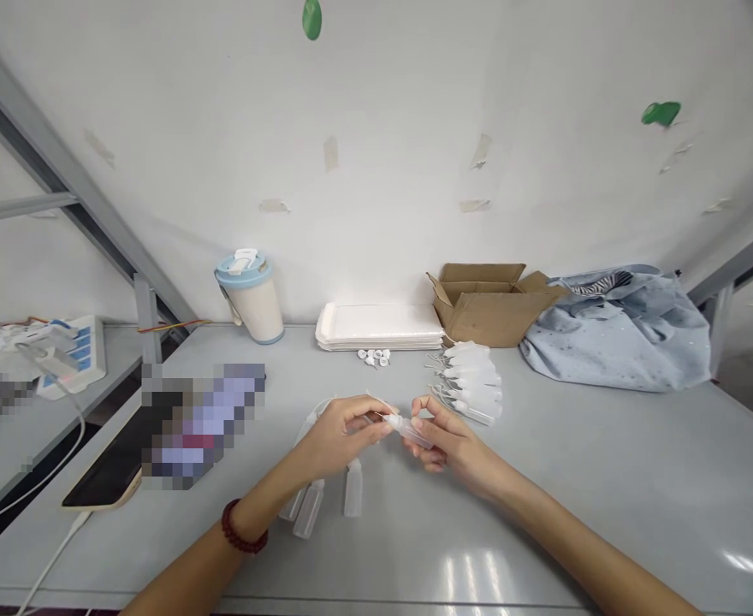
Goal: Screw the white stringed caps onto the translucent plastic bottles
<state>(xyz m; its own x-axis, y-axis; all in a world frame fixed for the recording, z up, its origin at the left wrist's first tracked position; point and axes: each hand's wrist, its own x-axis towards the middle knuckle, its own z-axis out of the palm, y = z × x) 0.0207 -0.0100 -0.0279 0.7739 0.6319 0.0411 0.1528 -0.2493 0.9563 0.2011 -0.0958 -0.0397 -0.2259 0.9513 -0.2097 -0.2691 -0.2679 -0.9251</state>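
A small translucent squeeze bottle (416, 433) lies tilted between my hands, its pointed white tip toward the left. My right hand (448, 441) is closed around the bottle's body. At the other end my left hand (343, 434) pinches the tip between thumb and forefinger; fingers partly hide what is there. Under and in front of my left hand are several similar bottles, among them one standing apart (353, 489) and one leaning group (310, 510). A row of narrow-tipped bottles (472, 376) lies at the right, beyond my right hand. Small white caps (375, 357) sit in a cluster farther back.
At the back stand a blue-lidded cup (251, 299), a stack of white padded envelopes (380, 325), an open cardboard box (498, 312) and a grey-blue cloth bag (620, 338). A phone (110, 462) with a cable lies left. A power strip (74, 355) is beyond the frame post.
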